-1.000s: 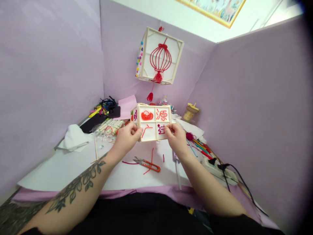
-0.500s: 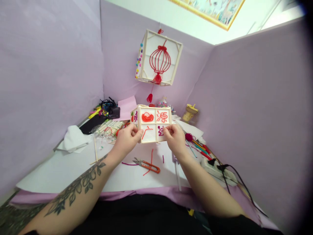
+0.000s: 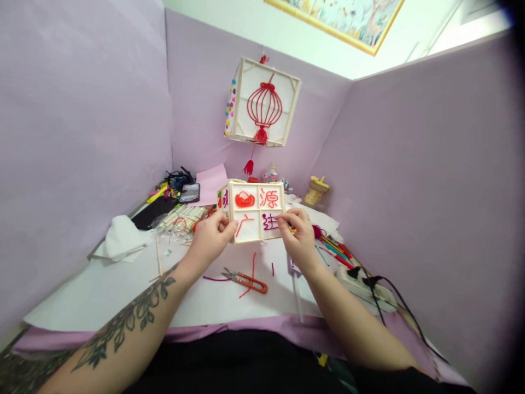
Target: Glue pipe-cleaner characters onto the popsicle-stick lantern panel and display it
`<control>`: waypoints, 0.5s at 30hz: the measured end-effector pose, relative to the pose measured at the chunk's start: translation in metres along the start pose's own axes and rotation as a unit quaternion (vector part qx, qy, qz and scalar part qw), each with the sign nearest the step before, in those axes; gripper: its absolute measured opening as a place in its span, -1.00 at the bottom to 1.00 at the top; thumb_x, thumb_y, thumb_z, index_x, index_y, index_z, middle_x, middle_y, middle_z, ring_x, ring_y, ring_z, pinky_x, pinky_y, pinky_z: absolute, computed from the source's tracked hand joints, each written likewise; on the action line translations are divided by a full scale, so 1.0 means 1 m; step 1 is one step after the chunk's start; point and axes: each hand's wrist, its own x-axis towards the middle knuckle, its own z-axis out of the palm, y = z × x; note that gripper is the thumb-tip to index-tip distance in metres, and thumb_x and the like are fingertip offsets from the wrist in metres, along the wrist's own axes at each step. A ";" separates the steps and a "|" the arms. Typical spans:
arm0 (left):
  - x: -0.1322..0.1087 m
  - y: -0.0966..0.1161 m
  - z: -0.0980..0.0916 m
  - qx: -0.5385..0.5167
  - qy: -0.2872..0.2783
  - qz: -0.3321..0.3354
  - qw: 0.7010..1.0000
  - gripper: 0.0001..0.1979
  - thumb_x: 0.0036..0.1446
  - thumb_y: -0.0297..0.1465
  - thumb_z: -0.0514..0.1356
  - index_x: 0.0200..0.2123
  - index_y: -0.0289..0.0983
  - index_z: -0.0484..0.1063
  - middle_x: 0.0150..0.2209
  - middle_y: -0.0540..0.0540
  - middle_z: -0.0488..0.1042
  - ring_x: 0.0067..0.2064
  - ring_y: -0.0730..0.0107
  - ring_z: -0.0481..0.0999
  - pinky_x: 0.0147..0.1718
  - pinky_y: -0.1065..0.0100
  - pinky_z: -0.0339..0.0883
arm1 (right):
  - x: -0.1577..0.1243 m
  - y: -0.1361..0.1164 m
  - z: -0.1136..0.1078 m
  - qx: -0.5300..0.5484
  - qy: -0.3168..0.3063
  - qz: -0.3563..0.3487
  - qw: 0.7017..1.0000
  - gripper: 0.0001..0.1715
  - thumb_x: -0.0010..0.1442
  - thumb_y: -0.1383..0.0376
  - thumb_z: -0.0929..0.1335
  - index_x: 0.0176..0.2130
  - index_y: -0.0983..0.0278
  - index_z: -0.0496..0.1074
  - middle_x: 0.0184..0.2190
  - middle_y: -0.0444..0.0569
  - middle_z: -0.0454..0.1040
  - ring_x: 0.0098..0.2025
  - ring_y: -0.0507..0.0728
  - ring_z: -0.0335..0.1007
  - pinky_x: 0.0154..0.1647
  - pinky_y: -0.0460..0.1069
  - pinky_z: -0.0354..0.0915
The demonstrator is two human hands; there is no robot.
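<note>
A small box lantern (image 3: 259,210) with pale wooden frames and white panels is held up over the table. My left hand (image 3: 213,232) is closed on its lower left edge, thumb on the front. The front panel has a red shape and red and purple yarn characters in its squares. At the purple character (image 3: 269,221) in the lower right square, my right hand (image 3: 298,235) has thumb and index finger pinched together; what is between them is too small to make out. Orange-handled thread snips (image 3: 248,282) lie below, beside red yarn (image 3: 254,265) and purple yarn (image 3: 215,278).
A larger lantern (image 3: 264,104) with a red tassel hangs ahead. A glue gun (image 3: 296,279) lies by my right forearm, near a power strip (image 3: 369,290) with black cables. Plastic bags with sticks (image 3: 180,219), white tissue (image 3: 125,235) and a phone (image 3: 190,192) are at left.
My right fingers have drawn back slightly to the right, showing more of the purple character. The left hand keeps its hold, and the view has shifted a little.
</note>
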 end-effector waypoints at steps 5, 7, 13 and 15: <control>0.000 0.001 -0.001 0.004 0.002 -0.001 1.000 -0.69 0.06 -0.11 0.12 -0.54 -0.21 0.26 -0.65 0.06 0.37 -0.56 0.41 0.36 -0.49 0.38 0.16 | -0.001 0.005 0.004 -0.008 -0.009 -0.033 0.999 -0.80 0.21 0.26 0.31 -0.27 0.18 0.55 -0.10 0.04 0.29 0.01 0.19 0.26 0.11 0.14 0.21; 0.001 0.001 -0.001 0.006 -0.001 -0.003 1.000 -0.69 0.06 -0.11 0.12 -0.54 -0.20 0.26 -0.64 0.06 0.37 -0.56 0.40 0.36 -0.49 0.37 0.16 | -0.001 0.006 0.005 -0.004 -0.006 -0.029 1.000 -0.80 0.21 0.26 0.31 -0.26 0.18 0.55 -0.11 0.04 0.28 0.01 0.19 0.25 0.11 0.14 0.22; 0.001 0.001 -0.001 0.005 -0.002 -0.011 1.000 -0.69 0.05 -0.11 0.13 -0.53 -0.21 0.25 -0.65 0.06 0.36 -0.56 0.39 0.36 -0.48 0.37 0.16 | 0.002 0.002 0.003 0.026 0.003 -0.019 0.999 -0.79 0.22 0.27 0.29 -0.24 0.20 0.52 -0.14 0.04 0.28 0.00 0.18 0.27 0.10 0.13 0.24; 0.001 0.001 -0.001 0.002 -0.003 -0.010 1.000 -0.69 0.05 -0.11 0.13 -0.53 -0.21 0.26 -0.65 0.06 0.37 -0.55 0.39 0.37 -0.49 0.37 0.17 | 0.002 0.002 0.001 0.047 0.010 -0.014 0.999 -0.80 0.23 0.26 0.28 -0.24 0.22 0.50 -0.13 0.05 0.28 -0.01 0.18 0.29 0.09 0.13 0.25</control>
